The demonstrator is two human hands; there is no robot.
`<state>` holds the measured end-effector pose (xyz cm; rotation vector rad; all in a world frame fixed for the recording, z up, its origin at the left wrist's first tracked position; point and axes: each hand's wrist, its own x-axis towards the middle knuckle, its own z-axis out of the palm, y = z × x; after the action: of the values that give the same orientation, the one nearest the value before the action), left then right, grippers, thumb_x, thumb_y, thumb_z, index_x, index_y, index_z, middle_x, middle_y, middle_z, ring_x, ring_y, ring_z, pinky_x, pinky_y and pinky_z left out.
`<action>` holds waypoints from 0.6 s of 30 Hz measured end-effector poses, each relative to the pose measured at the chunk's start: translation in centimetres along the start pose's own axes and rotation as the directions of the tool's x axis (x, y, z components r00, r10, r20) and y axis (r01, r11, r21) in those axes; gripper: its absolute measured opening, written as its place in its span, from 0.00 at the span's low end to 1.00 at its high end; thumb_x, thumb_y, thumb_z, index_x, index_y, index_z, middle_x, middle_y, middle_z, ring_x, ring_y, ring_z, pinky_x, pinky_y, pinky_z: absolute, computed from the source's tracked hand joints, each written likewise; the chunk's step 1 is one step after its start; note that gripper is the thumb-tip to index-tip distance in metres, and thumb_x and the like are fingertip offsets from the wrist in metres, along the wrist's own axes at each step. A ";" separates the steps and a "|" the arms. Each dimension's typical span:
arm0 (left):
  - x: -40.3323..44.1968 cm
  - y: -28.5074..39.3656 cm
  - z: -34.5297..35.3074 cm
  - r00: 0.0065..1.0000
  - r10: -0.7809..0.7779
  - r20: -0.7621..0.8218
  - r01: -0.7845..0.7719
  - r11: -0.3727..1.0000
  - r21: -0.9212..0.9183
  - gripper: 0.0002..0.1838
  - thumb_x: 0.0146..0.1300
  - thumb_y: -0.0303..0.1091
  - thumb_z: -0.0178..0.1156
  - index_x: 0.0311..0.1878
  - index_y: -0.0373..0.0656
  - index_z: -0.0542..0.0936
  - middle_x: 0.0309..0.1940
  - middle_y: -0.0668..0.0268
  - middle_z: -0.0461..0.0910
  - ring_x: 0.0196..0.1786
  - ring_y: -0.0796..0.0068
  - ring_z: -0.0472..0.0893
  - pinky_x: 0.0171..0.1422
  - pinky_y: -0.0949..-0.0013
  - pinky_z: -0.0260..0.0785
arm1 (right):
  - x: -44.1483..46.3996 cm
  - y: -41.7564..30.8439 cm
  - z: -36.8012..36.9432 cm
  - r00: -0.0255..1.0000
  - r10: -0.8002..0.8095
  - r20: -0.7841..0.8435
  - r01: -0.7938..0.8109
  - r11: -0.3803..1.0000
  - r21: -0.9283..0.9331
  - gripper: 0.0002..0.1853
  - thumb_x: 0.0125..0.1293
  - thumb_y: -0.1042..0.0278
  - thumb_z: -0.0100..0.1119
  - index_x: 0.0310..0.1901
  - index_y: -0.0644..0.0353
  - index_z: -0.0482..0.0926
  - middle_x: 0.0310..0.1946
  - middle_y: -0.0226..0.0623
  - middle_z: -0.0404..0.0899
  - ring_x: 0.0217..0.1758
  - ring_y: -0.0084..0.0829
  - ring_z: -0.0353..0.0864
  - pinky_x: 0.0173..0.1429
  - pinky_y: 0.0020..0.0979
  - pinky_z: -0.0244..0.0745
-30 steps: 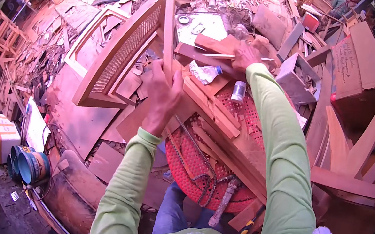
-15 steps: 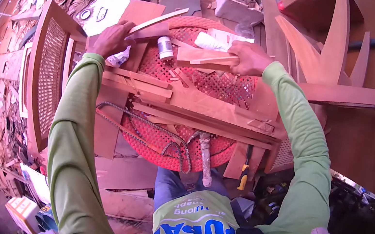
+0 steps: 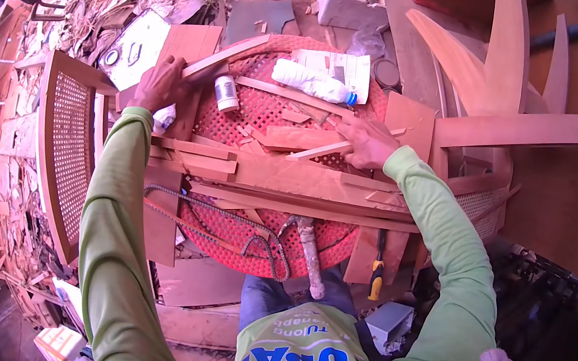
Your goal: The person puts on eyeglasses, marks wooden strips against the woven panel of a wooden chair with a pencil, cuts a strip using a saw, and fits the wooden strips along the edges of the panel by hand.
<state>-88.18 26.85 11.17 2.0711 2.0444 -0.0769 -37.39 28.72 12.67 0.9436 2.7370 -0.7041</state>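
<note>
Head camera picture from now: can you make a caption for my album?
Left hand and right hand among wood strips on a round red surface, a blue-capped bottle lying beyond.

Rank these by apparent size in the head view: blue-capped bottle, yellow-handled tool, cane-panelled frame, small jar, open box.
1. Cane-panelled frame
2. Open box
3. Blue-capped bottle
Unsure: yellow-handled tool and small jar; the tool looks longer, the jar wider.

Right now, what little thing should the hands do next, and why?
Maybe the right hand should pick up the short pale stick. One end is right by its fingers, and the stick sits among other wood scraps on the red round tabletop. The left hand is busy with another wooden strip.
</note>
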 end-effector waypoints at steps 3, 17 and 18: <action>-0.3 -1.5 -1.0 0.996 -0.006 -0.085 -0.011 0.980 -0.198 0.22 0.66 0.41 0.73 0.58 0.38 0.84 0.48 0.45 0.87 0.50 0.39 0.89 0.56 0.44 0.79 | 0.0 0.6 -1.0 0.999 0.043 0.024 -0.045 0.989 0.138 0.23 0.64 0.54 0.77 0.51 0.64 0.84 0.52 0.53 0.85 0.57 0.56 0.87 0.60 0.56 0.80; 1.2 20.4 -6.3 0.802 0.598 0.012 -0.555 0.752 -0.356 0.23 0.69 0.52 0.77 0.47 0.38 0.84 0.37 0.49 0.86 0.41 0.44 0.86 0.46 0.44 0.74 | -12.3 3.4 -10.5 0.232 0.665 -0.710 -0.006 0.731 0.682 0.11 0.80 0.68 0.68 0.55 0.65 0.89 0.39 0.25 0.88 0.38 0.15 0.82 0.41 0.26 0.78; 2.1 22.0 -4.6 0.774 0.630 0.055 -0.583 0.745 -0.325 0.25 0.68 0.54 0.77 0.45 0.39 0.83 0.36 0.48 0.85 0.40 0.41 0.85 0.46 0.44 0.74 | -13.6 2.9 -10.5 0.263 0.668 -0.696 -0.042 0.729 0.684 0.11 0.80 0.69 0.67 0.56 0.65 0.89 0.40 0.25 0.87 0.38 0.15 0.81 0.42 0.26 0.78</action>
<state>-66.87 29.80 17.97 2.3280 1.1109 0.1556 -24.93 28.41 24.82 2.8795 2.7706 -1.1205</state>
